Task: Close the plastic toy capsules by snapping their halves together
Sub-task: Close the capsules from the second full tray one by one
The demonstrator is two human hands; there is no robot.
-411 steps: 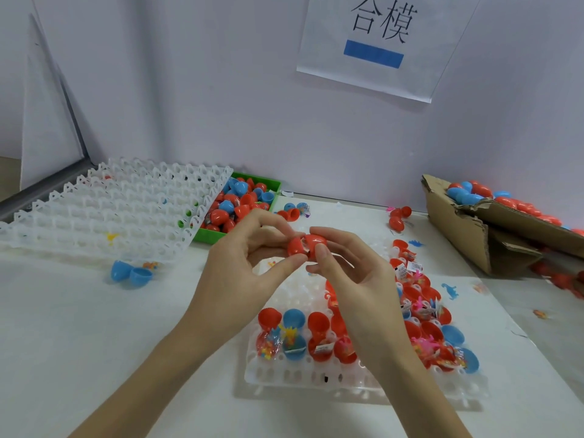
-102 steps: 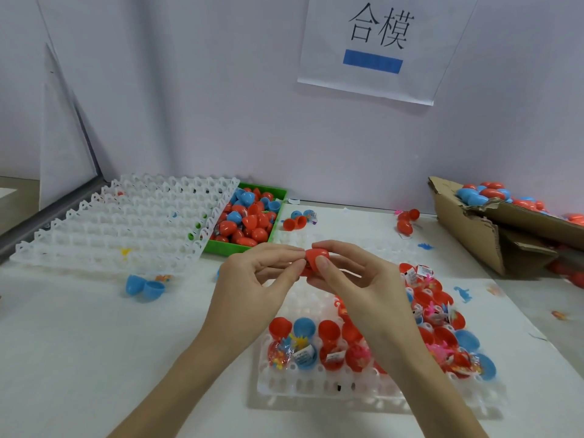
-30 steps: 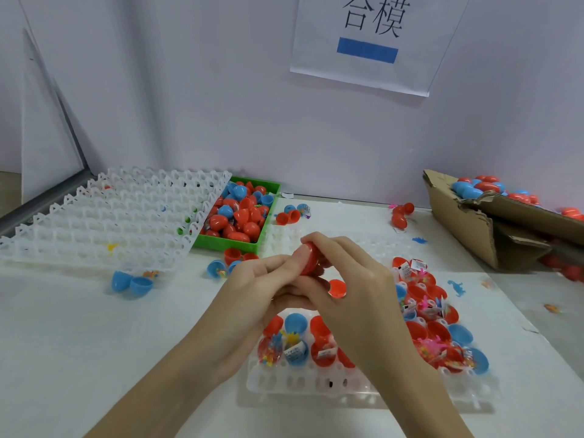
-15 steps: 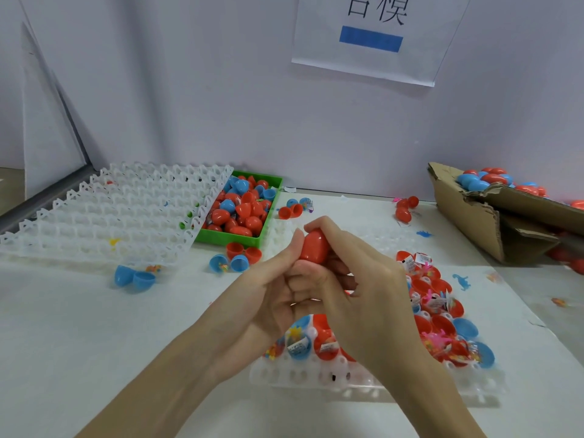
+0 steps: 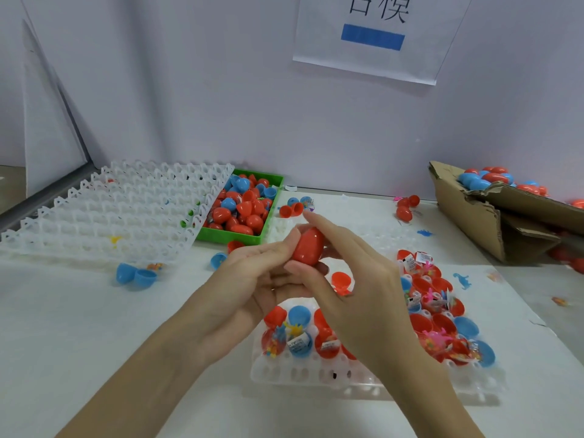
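While the empty white plastic grid tray [image 5: 110, 213] lies along the worktop's far left edge, a loose open blue capsule [image 5: 136, 275] sits just in front of it and a green plastic bin [image 5: 271, 181] heaped with closed red and blue capsules stands beside its right end. Nearer the middle, the left hand [image 5: 252, 279] curls under and grips the red egg-shaped plastic capsule [image 5: 308, 246], held up above the worktop, while the right hand [image 5: 354, 279] pinches it from above and below. Its halves look joined; to finish well, squeeze straight along the long axis so the rim seats evenly, then feel for a gap. Below the hands, a white tray of open, toy-filled capsule halves [image 5: 316, 373] waits near the front edge. At the far right corner, a torn brown cardboard box [image 5: 467, 216] holds more capsules.
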